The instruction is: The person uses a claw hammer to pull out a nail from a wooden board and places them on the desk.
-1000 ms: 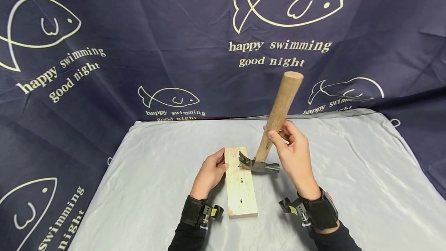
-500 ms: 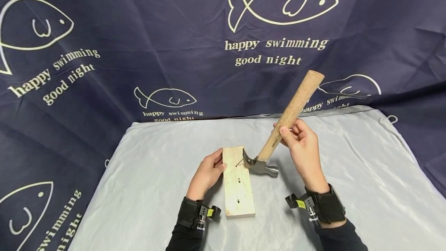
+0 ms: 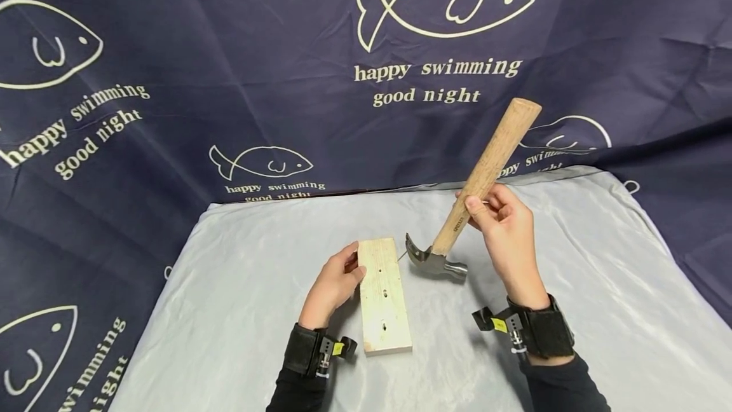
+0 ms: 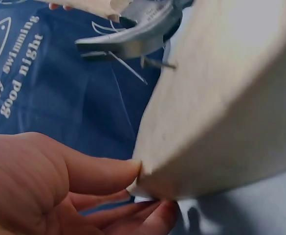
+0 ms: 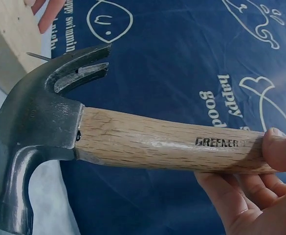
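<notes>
My left hand [image 3: 332,285] grips the far left edge of a pale wooden board [image 3: 374,336], thumb on its top face. Several small dark marks run along the board. In the left wrist view, a nail [image 4: 157,63] stands up from the wood. My right hand [image 3: 506,231] pinches the wooden handle of a claw hammer [image 3: 486,167] between thumb and fingers. The hammer's head hangs just right of the board, apart from it. A thin loose nail [image 4: 128,68] sticks out of the claw [image 5: 84,73], its tip clear of the wood.
A pale cloth covers the table [image 3: 246,310]. Behind and to the left hangs a dark blue curtain [image 3: 286,81] with white fish drawings and lettering. Black cameras [image 3: 343,347] are strapped to both wrists.
The hammer has moved right and away from the board, carrying the nail in its claw out of the wood; its handle tilted further right. The left hand keeps its grip on the board.
</notes>
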The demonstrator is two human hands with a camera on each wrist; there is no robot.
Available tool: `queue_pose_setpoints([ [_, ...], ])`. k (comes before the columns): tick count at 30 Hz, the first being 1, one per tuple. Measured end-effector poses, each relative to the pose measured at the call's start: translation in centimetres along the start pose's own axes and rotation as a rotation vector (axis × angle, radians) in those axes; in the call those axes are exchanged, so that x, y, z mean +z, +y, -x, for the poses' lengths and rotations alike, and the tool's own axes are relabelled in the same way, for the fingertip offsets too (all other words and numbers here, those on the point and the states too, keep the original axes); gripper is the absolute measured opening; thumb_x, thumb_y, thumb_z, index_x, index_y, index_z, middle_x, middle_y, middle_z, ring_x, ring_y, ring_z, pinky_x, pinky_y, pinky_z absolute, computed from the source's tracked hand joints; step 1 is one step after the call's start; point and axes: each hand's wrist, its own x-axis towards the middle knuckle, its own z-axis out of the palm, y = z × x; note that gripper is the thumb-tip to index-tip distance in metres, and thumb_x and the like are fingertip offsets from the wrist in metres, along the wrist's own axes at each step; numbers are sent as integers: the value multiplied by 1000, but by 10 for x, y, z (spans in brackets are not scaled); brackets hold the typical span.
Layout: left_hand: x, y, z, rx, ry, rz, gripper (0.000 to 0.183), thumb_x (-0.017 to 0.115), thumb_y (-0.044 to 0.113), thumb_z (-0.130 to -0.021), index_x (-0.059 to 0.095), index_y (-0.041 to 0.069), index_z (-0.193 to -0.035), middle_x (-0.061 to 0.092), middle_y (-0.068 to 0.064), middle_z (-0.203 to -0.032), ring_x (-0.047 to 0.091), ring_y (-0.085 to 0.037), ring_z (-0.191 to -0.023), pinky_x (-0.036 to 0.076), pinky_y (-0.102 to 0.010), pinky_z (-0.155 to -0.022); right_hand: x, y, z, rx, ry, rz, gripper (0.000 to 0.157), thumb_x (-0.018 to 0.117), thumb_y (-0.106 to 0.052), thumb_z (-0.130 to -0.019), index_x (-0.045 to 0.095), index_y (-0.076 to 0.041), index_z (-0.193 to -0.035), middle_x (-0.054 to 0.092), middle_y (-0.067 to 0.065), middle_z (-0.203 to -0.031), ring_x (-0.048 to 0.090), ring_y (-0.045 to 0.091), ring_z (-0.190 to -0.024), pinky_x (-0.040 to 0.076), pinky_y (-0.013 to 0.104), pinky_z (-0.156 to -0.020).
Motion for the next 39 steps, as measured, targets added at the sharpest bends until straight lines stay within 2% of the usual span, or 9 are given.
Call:
queue_pose_setpoints([
  [2, 1, 5, 2, 17, 20, -21, 55, 53, 20, -92, 36, 12, -143, 42, -14, -143, 43, -30, -129, 40, -42, -101, 2, -3, 1, -7, -12, 8, 29, 62, -13, -85, 58, 5, -106, 72, 7, -96, 69, 15, -87, 55, 25, -73],
  [6, 0, 19, 8, 138, 42, -27, 48, 56, 23, -90, 47, 16, -136, 42, -8, -143, 46, -26, -127, 41, -39, -101, 5, -12, 5, -11, -19, 26, 30, 62, -15, -85, 58, 4, -108, 71, 11, -98, 69, 16, -88, 55, 26, -74],
  [9, 0, 29, 14, 205, -13, -3, 44, 59, 25, -88, 52, 20, -131, 54, -3, -133, 54, -21, -117, 45, -37, -96, 6, -19, 8, -22, -29, 24, 30, 61, -15, -85, 58, 4, -109, 70, 15, -100, 69, 17, -88, 55, 26, -74],
  [13, 4, 36, 17, 222, -96, 2, 34, 61, 28, -86, 60, 22, -119, 65, 2, -114, 62, -15, -99, 49, -33, -85, 10, -27, 13, -39, -48, 25, 30, 60, -14, -86, 58, 4, -109, 71, 12, -99, 68, 18, -88, 55, 27, -75],
  [18, 8, 36, 16, 264, -140, -6, 12, 62, 27, -85, 65, 19, -94, 69, 1, -85, 65, -18, -74, 51, -29, -65, 15, -33, 17, -41, -55, 46, 29, 61, -16, -85, 61, 2, -109, 72, 10, -97, 68, 20, -87, 55, 29, -75],
  [20, 9, 35, 15, 268, -146, 3, 10, 63, 26, -84, 65, 18, -90, 69, 0, -81, 66, -18, -70, 52, -30, -61, 16, -34, 19, -40, -61, 52, 29, 61, -15, -85, 62, 2, -109, 72, 10, -97, 68, 21, -87, 55, 30, -75],
  [30, 6, 37, 16, 265, -138, 39, 12, 64, 28, -83, 67, 20, -90, 73, 2, -80, 68, -18, -68, 55, -37, -62, 17, -31, 20, -55, -59, 95, 27, 63, -15, -84, 64, -1, -107, 73, 4, -93, 68, 17, -85, 56, 28, -72],
  [34, 2, 38, 17, 271, -108, 115, 15, 64, 27, -83, 66, 18, -94, 74, -3, -83, 69, -22, -70, 56, -40, -63, 18, -29, 20, -50, -63, 122, 28, 64, -16, -83, 65, -3, -108, 73, 2, -94, 68, 17, -84, 56, 28, -73],
  [39, -1, 37, 15, 291, -47, 227, 26, 64, 25, -84, 64, 12, -107, 73, -10, -87, 69, -25, -74, 56, -35, -66, 19, -27, 20, -45, -67, 139, 28, 64, -17, -83, 65, -3, -108, 74, 1, -94, 68, 16, -85, 56, 27, -73],
])
